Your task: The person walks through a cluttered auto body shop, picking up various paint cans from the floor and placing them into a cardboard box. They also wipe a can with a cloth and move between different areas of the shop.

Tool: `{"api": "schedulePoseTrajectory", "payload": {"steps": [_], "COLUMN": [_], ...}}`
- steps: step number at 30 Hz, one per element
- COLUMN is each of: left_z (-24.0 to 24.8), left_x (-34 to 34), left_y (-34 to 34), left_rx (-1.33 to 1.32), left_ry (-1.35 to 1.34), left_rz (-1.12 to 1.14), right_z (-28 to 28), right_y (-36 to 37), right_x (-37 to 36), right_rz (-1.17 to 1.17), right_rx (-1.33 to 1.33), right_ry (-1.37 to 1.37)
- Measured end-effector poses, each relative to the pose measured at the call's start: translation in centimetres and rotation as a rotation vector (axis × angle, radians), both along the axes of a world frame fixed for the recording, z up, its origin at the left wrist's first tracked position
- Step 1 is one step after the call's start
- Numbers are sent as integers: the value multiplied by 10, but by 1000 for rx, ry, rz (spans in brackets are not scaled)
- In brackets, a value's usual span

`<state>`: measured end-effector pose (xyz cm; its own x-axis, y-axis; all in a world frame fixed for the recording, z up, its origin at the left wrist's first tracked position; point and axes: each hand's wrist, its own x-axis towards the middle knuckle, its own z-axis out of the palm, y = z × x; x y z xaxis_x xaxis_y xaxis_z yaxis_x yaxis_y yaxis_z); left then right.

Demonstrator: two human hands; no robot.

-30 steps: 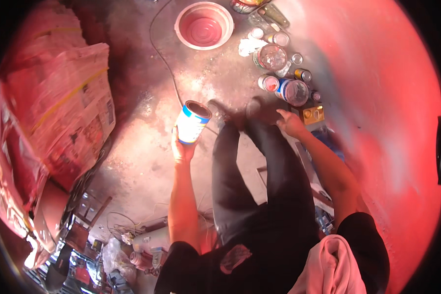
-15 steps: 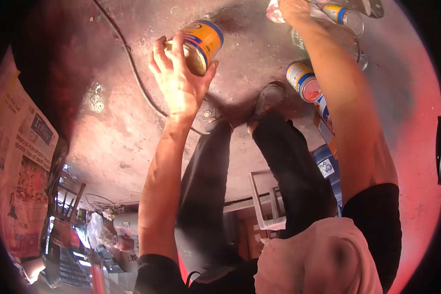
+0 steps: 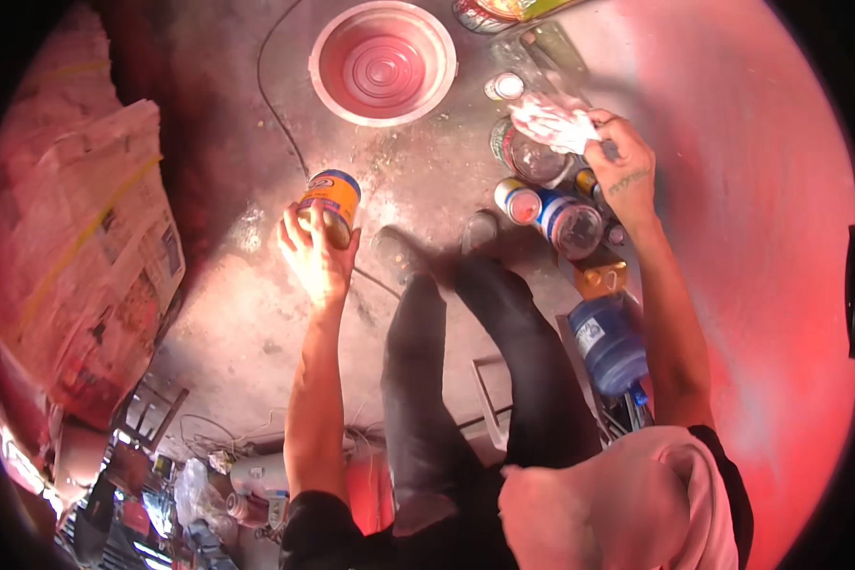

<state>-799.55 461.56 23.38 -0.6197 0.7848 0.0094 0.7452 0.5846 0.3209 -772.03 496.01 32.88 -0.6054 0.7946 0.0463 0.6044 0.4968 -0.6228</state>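
My left hand (image 3: pixel 315 261) is closed around a yellow-orange tin can (image 3: pixel 337 193) with a blue rim, tilted above the concrete floor. In my right hand (image 3: pixel 629 161) is a crumpled white-and-pink rag (image 3: pixel 553 123), pinched at its right end. Beneath the rag stands a wide clear jar (image 3: pixel 540 161), partly covered by it. A small can (image 3: pixel 505 86) is just beyond the rag. On the near side of the jar are a white-and-yellow can with a reddish top (image 3: pixel 522 205) and a larger blue-banded container (image 3: pixel 578 231).
A round pinkish basin (image 3: pixel 319 76) sits on the floor ahead. A dark cable (image 3: pixel 274 114) runs past the can. Newspaper sheets (image 3: pixel 114 256) hang at left. By my right leg lies a blue water jug (image 3: pixel 610 351), near a small orange-brown box (image 3: pixel 602 275).
The view has shifted, bringing the basin and more containers into sight. My right hand and the rag now show fully, away from the top edge. My left hand still grips the can.
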Motion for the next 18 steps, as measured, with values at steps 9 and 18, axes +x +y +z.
{"api": "schedulePoseTrajectory", "payload": {"steps": [9, 18], "left_z": [197, 345], "left_x": [16, 15], "left_y": [9, -41], "left_rx": [-240, 173], "left_ry": [142, -178], "left_rz": [38, 382], "right_z": [190, 296], "right_y": [-17, -90], "right_x": [8, -24], "right_rz": [-161, 142], "right_rx": [-439, -558], "right_ry": [175, 447]}}
